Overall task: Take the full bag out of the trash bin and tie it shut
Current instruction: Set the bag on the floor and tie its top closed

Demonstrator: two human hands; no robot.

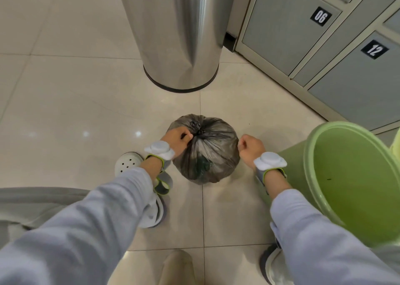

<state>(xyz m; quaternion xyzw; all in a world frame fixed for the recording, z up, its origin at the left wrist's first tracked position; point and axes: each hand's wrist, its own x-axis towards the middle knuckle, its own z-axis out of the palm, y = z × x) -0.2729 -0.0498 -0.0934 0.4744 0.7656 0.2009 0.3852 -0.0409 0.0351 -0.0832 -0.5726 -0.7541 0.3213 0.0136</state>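
A full dark grey trash bag [211,154] stands on the tiled floor in the middle of the view, its neck gathered into a knot [195,127] on top. My left hand [178,139] rests against the bag's upper left, fingers curled beside the knot; what it grips is hidden. My right hand [251,146] is a closed fist just off the bag's right side, with nothing visible in it. The green plastic trash bin [311,154] stands at the right, with no bag inside.
A tall stainless steel cylinder bin [184,35] stands on the floor behind the bag. Grey numbered lockers [337,72] line the right wall. My feet in light shoes [127,163] are at the left and bottom right.
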